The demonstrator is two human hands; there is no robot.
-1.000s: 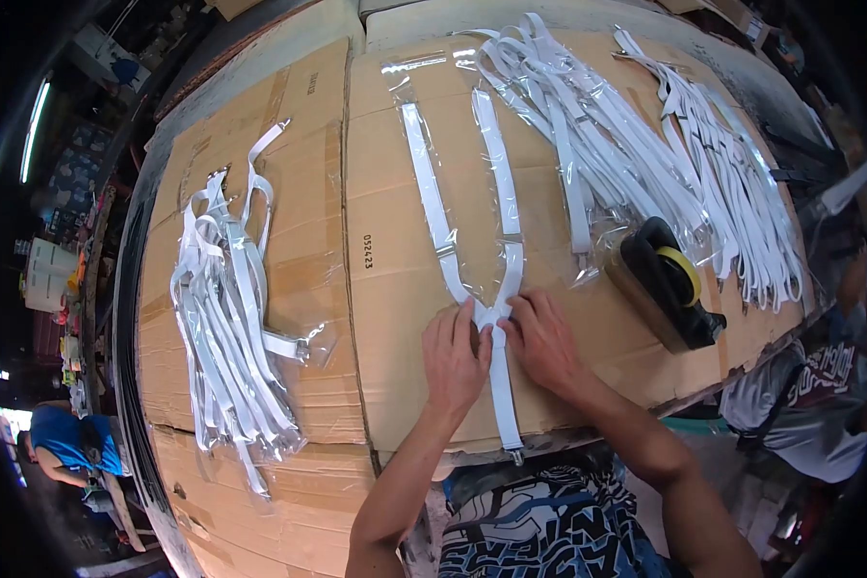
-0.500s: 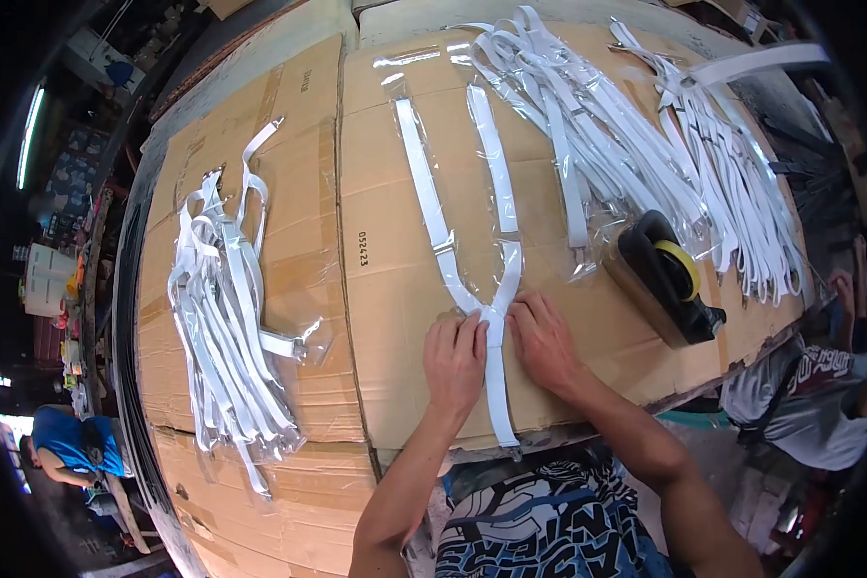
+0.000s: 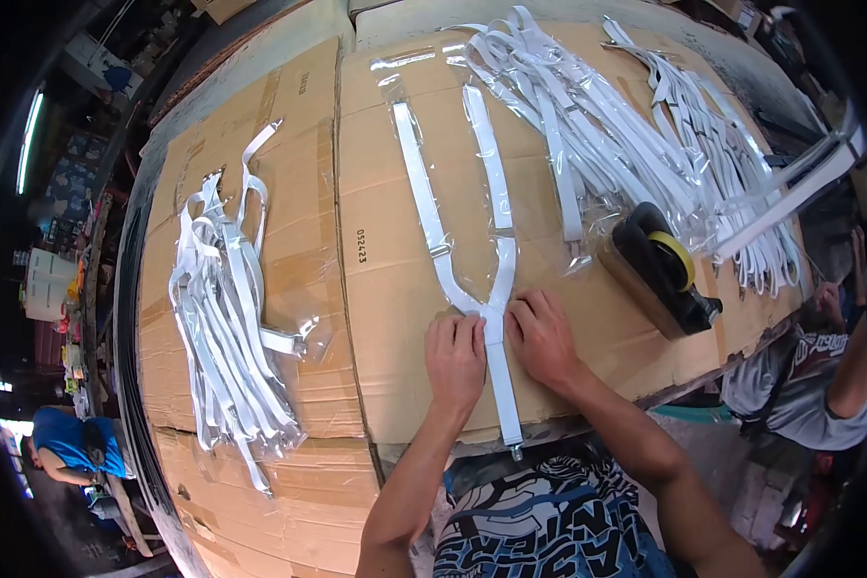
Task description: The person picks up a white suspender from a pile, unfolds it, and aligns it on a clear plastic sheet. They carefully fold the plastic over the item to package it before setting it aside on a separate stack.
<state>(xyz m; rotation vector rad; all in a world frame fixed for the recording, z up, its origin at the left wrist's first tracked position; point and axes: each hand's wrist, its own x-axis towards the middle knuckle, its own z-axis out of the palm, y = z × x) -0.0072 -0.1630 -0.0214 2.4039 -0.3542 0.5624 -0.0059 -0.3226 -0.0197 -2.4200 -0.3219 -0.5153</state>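
Note:
A white Y-shaped strap (image 3: 495, 371) lies flat on the cardboard (image 3: 395, 385), its two upper arms in clear plastic and its single tail reaching the table's front edge, with a metal clip at the end. My left hand (image 3: 456, 361) is at the left side of the strap's junction, fingers bent and pressed together at its edge. On the other side of the junction, my right hand (image 3: 544, 337) has its fingers curled down against the strap. Both hands' fingertips are partly hidden.
A bundle of white straps (image 3: 222, 318) lies at left; more bundles (image 3: 588, 125) (image 3: 713, 154) are at the upper right. A black tape dispenser (image 3: 660, 270) stands right of my hands. One person (image 3: 800, 385) is at right, another (image 3: 77, 443) at far left.
The strap's tail has straightened slightly, while my hands stay almost in place. At the right, a white strap held near the other person has swung down toward the bundle.

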